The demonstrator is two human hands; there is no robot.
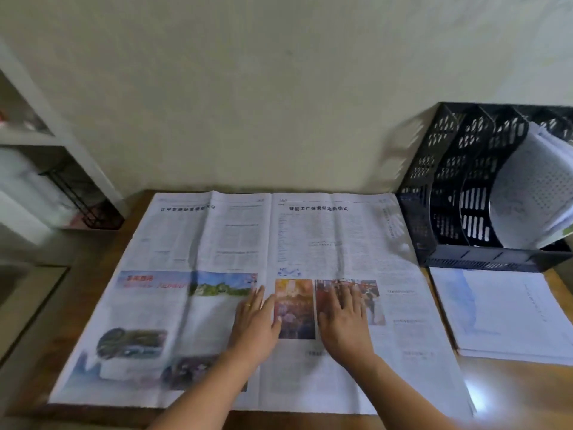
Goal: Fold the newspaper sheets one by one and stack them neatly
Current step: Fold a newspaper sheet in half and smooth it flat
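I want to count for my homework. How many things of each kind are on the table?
Open newspaper sheet: 1
Stack of folded papers: 1
Black file rack: 1
Hands, left hand and right hand, flat on the sheet: 2
Total: 5

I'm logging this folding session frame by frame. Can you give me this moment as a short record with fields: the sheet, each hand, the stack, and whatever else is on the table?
sheet: newspaper sheet lies fully open and flat on the table
left hand: flat on the sheet, just left of the centre crease, fingers straight, no grip
right hand: flat on the sheet, right of the crease, fingers spread
stack: folded papers to the right of the sheet
other: black file rack behind the stack, holding curled papers
fold progress: not yet begun on this sheet
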